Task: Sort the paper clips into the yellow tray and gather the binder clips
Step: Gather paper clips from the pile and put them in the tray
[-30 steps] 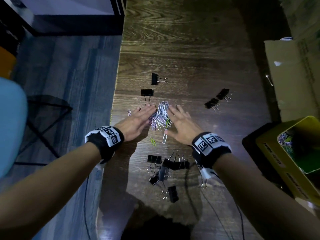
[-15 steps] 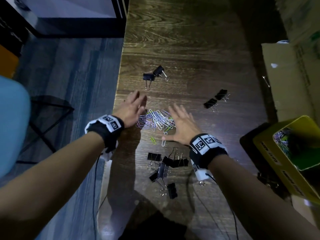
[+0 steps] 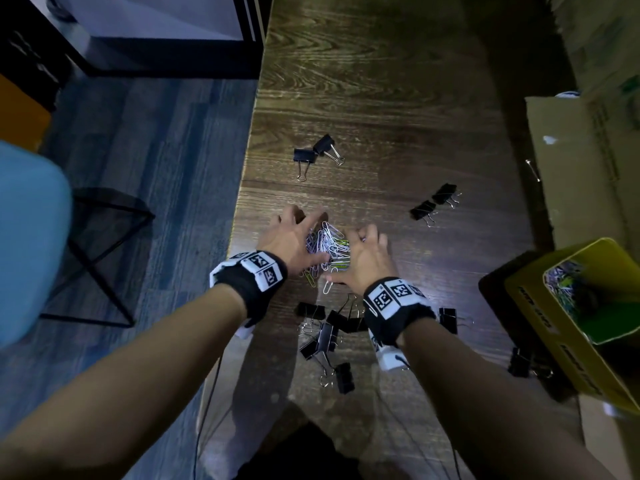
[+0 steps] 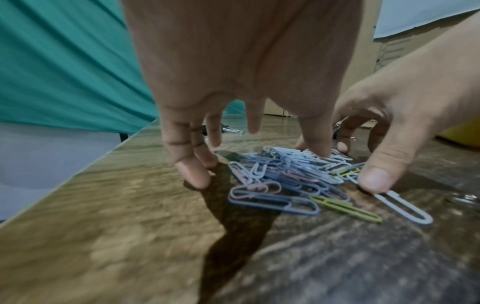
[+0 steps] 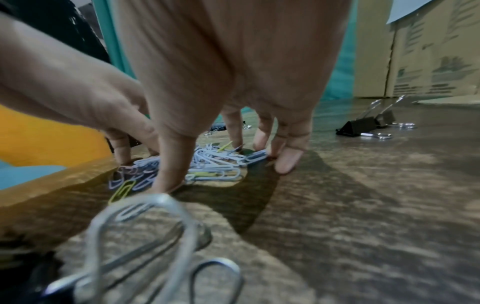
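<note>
Both hands sit at the centre of the wooden table [image 3: 381,98], cupped either side of a heap of paper clips [image 3: 327,242]. The left hand [image 3: 291,237] is at the heap's 9 o'clock, the right hand [image 3: 363,256] at its 3 o'clock, and both have their fingers bent downward in a claw, tips on the wood. In the left wrist view the left fingertips [image 4: 193,174] touch the table just beside the pile while the right thumb presses a pale clip at the pile's edge; neither hand has closed round anything, so both read as loosely curved and not grasping. A green paper clip [image 3: 310,279] and a white one [image 3: 327,287] lie just outside the heap at its 6 o'clock. Black binder clips are scattered about: a pair [image 3: 313,154] at 12 o'clock from the hands, another pair [image 3: 434,202] at 2 o'clock, a tangled cluster [image 3: 323,336] at 6 o'clock between the forearms, one [image 3: 449,318] just beside the right wristband, and one [image 3: 518,362] near the yellow tray [image 3: 540,327]. That tray stands at 4 o'clock, well apart from the heap, with paper clips already inside. A flattened cardboard box [image 3: 581,174] lies at 2 o'clock along the table's edge.
</note>
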`<move>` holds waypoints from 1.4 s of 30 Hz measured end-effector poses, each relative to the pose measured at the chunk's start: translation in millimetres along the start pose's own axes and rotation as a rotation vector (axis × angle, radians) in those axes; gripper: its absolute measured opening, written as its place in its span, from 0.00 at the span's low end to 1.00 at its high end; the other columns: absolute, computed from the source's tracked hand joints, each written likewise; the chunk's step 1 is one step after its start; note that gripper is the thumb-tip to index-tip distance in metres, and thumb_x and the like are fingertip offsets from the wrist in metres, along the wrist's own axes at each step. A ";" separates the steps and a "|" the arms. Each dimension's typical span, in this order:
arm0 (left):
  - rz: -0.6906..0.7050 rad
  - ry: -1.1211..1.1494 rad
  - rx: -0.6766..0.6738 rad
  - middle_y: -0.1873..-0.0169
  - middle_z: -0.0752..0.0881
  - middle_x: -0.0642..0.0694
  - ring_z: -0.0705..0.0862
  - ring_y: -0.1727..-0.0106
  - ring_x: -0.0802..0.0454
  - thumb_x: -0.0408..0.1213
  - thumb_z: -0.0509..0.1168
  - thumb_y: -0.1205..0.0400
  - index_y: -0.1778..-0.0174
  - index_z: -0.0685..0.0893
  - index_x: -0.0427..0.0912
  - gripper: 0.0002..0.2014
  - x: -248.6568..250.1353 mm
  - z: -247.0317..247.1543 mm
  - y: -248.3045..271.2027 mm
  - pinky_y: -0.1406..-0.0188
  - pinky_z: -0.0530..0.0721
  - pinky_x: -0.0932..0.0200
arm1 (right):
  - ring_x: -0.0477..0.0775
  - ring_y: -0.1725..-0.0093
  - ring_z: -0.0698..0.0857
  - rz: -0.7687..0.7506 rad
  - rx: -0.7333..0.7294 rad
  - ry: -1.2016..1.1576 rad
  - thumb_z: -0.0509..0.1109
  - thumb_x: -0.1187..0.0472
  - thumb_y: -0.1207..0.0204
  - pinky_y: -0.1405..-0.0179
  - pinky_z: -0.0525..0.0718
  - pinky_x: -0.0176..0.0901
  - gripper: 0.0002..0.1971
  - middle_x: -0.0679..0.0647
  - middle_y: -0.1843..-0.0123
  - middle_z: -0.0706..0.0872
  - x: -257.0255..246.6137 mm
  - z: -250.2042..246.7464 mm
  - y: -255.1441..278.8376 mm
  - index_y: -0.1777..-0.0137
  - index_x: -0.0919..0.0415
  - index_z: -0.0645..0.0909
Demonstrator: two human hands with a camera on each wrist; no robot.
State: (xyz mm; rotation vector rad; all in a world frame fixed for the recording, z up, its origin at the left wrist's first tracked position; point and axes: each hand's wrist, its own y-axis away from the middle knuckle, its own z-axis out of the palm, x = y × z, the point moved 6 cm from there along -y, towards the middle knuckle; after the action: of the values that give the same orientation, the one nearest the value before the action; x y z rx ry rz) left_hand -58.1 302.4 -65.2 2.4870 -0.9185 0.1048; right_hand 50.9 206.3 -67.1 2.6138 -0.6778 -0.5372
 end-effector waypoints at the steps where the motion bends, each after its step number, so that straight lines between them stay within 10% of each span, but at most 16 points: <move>1: -0.011 0.010 -0.031 0.30 0.65 0.38 0.72 0.36 0.34 0.61 0.70 0.31 0.25 0.58 0.63 0.41 3.0 0.5 -2.5 0.40 0.79 0.40 | 0.63 0.30 0.68 0.004 -0.001 -0.042 0.79 0.40 0.38 0.30 0.72 0.53 0.43 0.60 0.29 0.67 -4.1 -0.2 -0.7 0.25 0.57 0.68; 6: 0.002 0.270 0.033 0.40 0.71 0.41 0.78 0.42 0.41 0.36 0.75 0.29 0.38 0.81 0.45 0.23 16.1 1.5 -4.0 0.40 0.79 0.51 | 0.60 0.33 0.79 0.022 0.002 -0.225 0.78 0.59 0.29 0.40 0.74 0.41 0.28 0.58 0.29 0.74 -10.7 -1.3 -5.8 0.29 0.56 0.77; 13: -0.030 0.517 0.113 0.48 0.83 0.46 0.81 0.50 0.51 0.34 0.77 0.31 0.51 0.87 0.39 0.13 -0.7 -6.0 -3.1 0.48 0.78 0.61 | 0.52 0.58 0.82 0.133 -0.018 -0.427 0.79 0.56 0.30 0.61 0.77 0.35 0.20 0.58 0.43 0.88 3.9 -6.3 -11.1 0.37 0.51 0.84; 18: -0.164 0.711 0.117 0.67 0.86 0.54 0.80 0.71 0.58 0.35 0.75 0.28 0.56 0.88 0.42 0.06 -18.1 -6.5 0.2 0.73 0.79 0.71 | 0.46 0.60 0.82 0.141 0.085 -0.597 0.80 0.56 0.32 0.57 0.77 0.28 0.18 0.54 0.48 0.90 18.5 -11.3 -7.6 0.41 0.54 0.87; 21: -0.237 1.028 0.088 0.69 0.87 0.52 0.85 0.73 0.61 0.28 0.75 0.29 0.57 0.87 0.38 0.07 -25.4 -5.2 1.7 0.70 0.83 0.69 | 0.43 0.60 0.81 0.105 0.135 -0.682 0.81 0.58 0.33 0.64 0.72 0.19 0.17 0.47 0.58 0.85 22.2 -18.1 -3.6 0.44 0.55 0.88; 26: -0.229 1.380 0.120 0.68 0.89 0.45 0.88 0.68 0.56 0.20 0.71 0.30 0.59 0.85 0.34 0.08 -19.4 -25.4 6.0 0.61 0.89 0.63 | 0.46 0.57 0.86 0.087 0.277 -0.940 0.85 0.59 0.40 0.49 0.87 0.45 0.17 0.46 0.52 0.89 35.5 -34.9 7.4 0.50 0.53 0.90; 42: 0.182 1.525 -0.225 0.70 0.90 0.46 0.86 0.71 0.58 0.19 0.69 0.27 0.58 0.85 0.35 0.08 255.7 -79.6 13.4 0.68 0.85 0.69 | 0.38 0.63 0.87 0.070 0.811 -1.448 0.80 0.75 0.38 0.58 0.84 0.31 0.16 0.41 0.67 0.91 200.5 -164.4 153.7 0.57 0.55 0.86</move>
State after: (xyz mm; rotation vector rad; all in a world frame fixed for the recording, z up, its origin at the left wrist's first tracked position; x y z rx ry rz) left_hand 138.1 179.1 69.7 1.3844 -0.3689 1.5504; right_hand 229.5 20.8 89.6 2.3463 -1.5930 -2.6298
